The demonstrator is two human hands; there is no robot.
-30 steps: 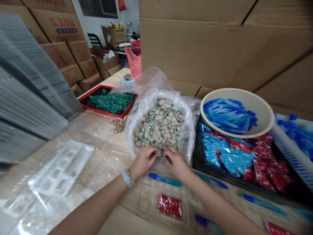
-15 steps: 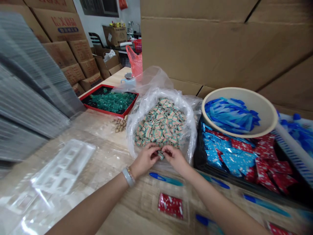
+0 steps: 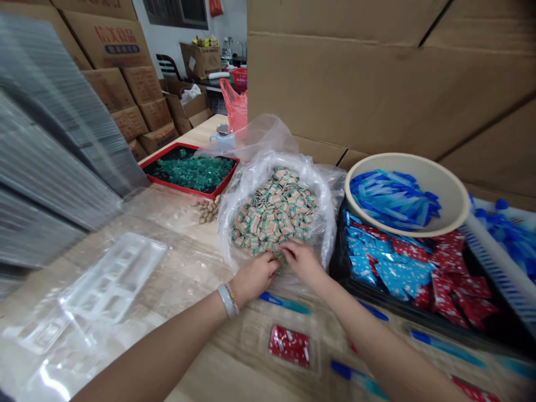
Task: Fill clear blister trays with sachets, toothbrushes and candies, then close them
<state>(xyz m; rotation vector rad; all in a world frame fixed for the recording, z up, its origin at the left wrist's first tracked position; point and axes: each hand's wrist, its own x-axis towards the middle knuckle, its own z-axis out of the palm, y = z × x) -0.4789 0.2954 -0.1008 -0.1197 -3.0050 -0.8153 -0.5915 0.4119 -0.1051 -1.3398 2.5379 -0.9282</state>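
Our left hand (image 3: 254, 277) and right hand (image 3: 304, 263) lie half-curled at the mouth of the clear plastic bag (image 3: 326, 223), against the striped candies (image 3: 272, 212), any grip unclear; a large heap is left, and the clear blister tray (image 3: 113, 279) on the desk (image 3: 209, 368) shows none.

Stacked trays (image 3: 54, 145) blurred, right forearm (image 3: 397, 352) cut off, bagged pieces' (image 3: 272, 212) print too small

A bag of sweets (image 3: 272, 212) stands on the table (image 3: 176, 215), the left hand (image 3: 254, 277) and right hand (image 3: 304, 263) at its front edge. Behind it to the left lies a tray (image 3: 184, 190), with peanuts (image 3: 207, 212) between them. To the right, a bowl (image 3: 450, 190) rests on sachets (image 3: 402, 279). A plastic insert (image 3: 111, 282) lies further left, and cartons (image 3: 142, 106) stack behind.
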